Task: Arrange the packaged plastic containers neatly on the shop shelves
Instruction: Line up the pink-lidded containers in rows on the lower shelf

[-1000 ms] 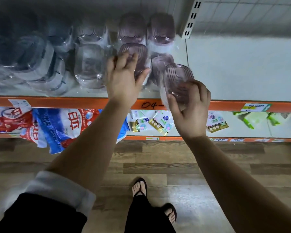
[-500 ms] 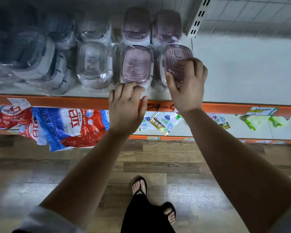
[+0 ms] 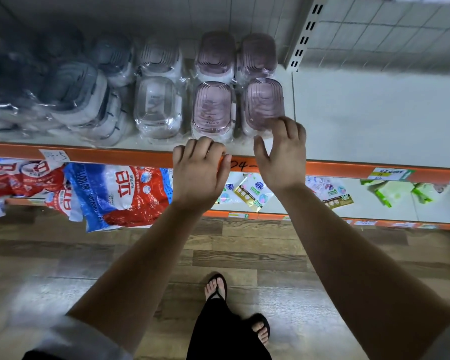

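Note:
Four pink-lidded plastic containers in clear wrap stand in a two-by-two block on the upper shelf (image 3: 348, 120). The front right one (image 3: 263, 102) sits beside the front left one (image 3: 212, 107). My right hand (image 3: 283, 154) is just in front of the front right container, its fingers spread and relaxed, fingertips touching the near edge. My left hand (image 3: 198, 172) hovers over the orange shelf lip (image 3: 115, 155) in front of the front left container, fingers loosely curled, holding nothing. Clear-lidded containers (image 3: 156, 105) and grey-lidded ones (image 3: 73, 94) fill the shelf to the left.
A slotted upright post (image 3: 304, 35) divides the shelf; its right part is bare. The lower shelf holds red and blue detergent bags (image 3: 120, 193), small sachets (image 3: 252, 190) and green packs (image 3: 390, 190). My sandalled feet (image 3: 217, 287) stand on wood flooring.
My right hand set the pink container down at the front right of the block and let go of it. My left hand drew back from the containers to the shelf lip.

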A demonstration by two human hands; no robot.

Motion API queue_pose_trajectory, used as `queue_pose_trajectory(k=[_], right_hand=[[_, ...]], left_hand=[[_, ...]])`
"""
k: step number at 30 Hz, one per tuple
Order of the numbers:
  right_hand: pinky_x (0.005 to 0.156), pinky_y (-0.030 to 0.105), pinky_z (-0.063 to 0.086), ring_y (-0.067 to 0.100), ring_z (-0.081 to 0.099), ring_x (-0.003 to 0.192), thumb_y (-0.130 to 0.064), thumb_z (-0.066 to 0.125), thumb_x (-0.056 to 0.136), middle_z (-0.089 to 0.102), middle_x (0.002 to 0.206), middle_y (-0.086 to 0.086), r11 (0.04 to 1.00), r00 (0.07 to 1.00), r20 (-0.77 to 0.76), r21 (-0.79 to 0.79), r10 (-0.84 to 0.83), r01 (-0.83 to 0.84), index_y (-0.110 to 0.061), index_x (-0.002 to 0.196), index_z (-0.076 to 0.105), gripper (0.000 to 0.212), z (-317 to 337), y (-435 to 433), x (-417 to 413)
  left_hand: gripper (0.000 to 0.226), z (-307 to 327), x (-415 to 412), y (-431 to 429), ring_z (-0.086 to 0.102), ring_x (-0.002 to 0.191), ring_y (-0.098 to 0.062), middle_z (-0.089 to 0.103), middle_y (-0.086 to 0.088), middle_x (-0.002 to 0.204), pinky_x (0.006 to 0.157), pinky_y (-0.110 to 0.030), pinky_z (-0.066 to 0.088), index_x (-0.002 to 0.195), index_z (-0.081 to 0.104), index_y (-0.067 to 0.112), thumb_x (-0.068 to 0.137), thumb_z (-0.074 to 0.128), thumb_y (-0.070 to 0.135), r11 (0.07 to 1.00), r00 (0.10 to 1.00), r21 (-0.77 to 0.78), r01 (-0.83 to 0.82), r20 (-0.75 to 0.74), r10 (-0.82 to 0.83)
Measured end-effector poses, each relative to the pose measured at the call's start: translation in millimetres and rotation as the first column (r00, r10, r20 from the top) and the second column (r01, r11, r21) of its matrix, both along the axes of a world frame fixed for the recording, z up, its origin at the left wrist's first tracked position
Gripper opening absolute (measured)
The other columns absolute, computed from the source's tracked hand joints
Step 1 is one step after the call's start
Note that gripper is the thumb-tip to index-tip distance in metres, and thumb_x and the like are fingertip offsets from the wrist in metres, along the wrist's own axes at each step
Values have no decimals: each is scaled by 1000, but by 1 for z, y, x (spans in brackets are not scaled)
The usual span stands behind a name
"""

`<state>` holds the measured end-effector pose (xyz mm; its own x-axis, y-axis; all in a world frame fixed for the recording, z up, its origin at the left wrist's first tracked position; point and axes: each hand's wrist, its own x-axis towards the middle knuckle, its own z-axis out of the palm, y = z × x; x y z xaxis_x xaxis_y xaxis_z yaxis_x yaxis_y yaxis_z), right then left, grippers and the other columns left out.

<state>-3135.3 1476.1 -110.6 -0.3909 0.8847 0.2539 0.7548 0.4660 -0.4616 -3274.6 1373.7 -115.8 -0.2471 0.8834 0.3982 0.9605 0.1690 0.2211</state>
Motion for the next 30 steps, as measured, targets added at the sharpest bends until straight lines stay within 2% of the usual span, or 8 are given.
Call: queue_pose_trajectory(k=[10, 17, 20, 23, 26, 30], right_hand=[[90, 42, 41, 38, 53, 98, -21, 54, 90, 63, 108, 15, 1000, 993, -119, 5, 17, -16, -2, 114, 63, 32, 93, -68, 56], [85, 43, 44, 34, 51, 98, -28, 44, 91, 63, 105, 12, 994, 970, -223, 75, 100, -85, -5, 110, 63, 36, 177, -103, 84], [84, 41, 45, 31, 50, 98, -26, 47, 91, 62, 106, 10, 987, 955, -267, 135, 126, -92, -7, 108, 63, 30, 211, -103, 80], [86, 42, 45, 28, 46, 98, -22, 51, 90, 62, 104, 13, 970, 946, -281, 220, 161, -100, -5, 103, 64, 25, 240, -96, 70], [87, 42, 43, 31, 50, 96, -26, 46, 91, 62, 103, 11, 950, 932, -301, 292, 201, -110, -6, 102, 64, 29, 264, -87, 55], [88, 35, 38, 29, 49, 99, -22, 52, 92, 61, 105, 9, 933, 929, -296, 341, 222, -114, -8, 106, 64, 23, 282, -70, 26]], left_hand=[[27, 101, 52, -48, 57, 84, -30, 63, -6, 91, 78, -41, 34, 94, 67, 11, 96, 46, 28, 997, 1000, 71, -12, -8, 13], [28, 181, 69, -79, 60, 73, -27, 63, -5, 90, 79, -39, 35, 94, 67, 12, 96, 44, 29, 987, 998, 148, -60, -10, 63], [27, 214, 63, -79, 61, 71, -26, 64, -5, 91, 79, -38, 40, 95, 65, 12, 96, 44, 29, 980, 998, 192, -53, -26, 59], [30, 243, 48, -71, 61, 71, -26, 64, -6, 91, 81, -39, 37, 97, 65, 13, 97, 41, 31, 971, 996, 234, -56, -52, 71], [32, 262, 26, -63, 61, 73, -26, 66, -5, 93, 83, -38, 36, 100, 66, 14, 97, 40, 32, 961, 995, 269, -61, -61, 80], [26, 277, -16, -48, 62, 78, -26, 66, -4, 94, 82, -40, 39, 100, 66, 15, 97, 45, 31, 951, 992, 302, -59, -88, 90]])
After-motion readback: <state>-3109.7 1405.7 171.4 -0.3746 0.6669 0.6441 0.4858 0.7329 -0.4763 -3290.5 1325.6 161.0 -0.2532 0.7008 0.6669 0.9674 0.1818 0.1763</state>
